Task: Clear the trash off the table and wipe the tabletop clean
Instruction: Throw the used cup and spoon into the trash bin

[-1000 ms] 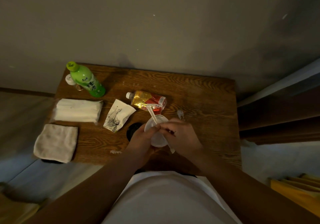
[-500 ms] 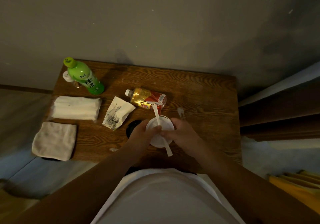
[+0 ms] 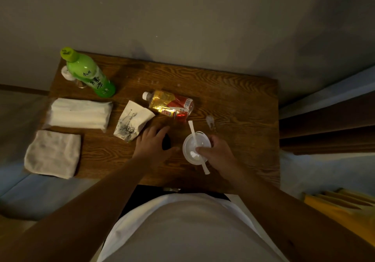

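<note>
My right hand [image 3: 218,153] grips a white plastic cup [image 3: 191,147] with a white spoon [image 3: 197,147] lying across its mouth, thumb pressing the spoon down. Spread over a small black round object [image 3: 166,142] on the wooden table [image 3: 233,99], my left hand [image 3: 153,140] has its fingers apart. A crushed yellow-and-red bottle [image 3: 170,105] lies on its side behind the hands. A crumpled printed paper [image 3: 132,123] lies left of my left hand. A folded grey cloth [image 3: 53,153] sits at the table's front left corner.
A green bottle [image 3: 89,75] stands at the back left with a small white lid [image 3: 66,72] behind it. A white tissue pack [image 3: 80,112] lies in front of it. A small wet smear or scrap [image 3: 210,120] marks the table at right. A wall borders the far edge.
My left hand has let go of the cup and moved left onto the black object. My right hand now holds the cup and spoon alone, slightly to the right.
</note>
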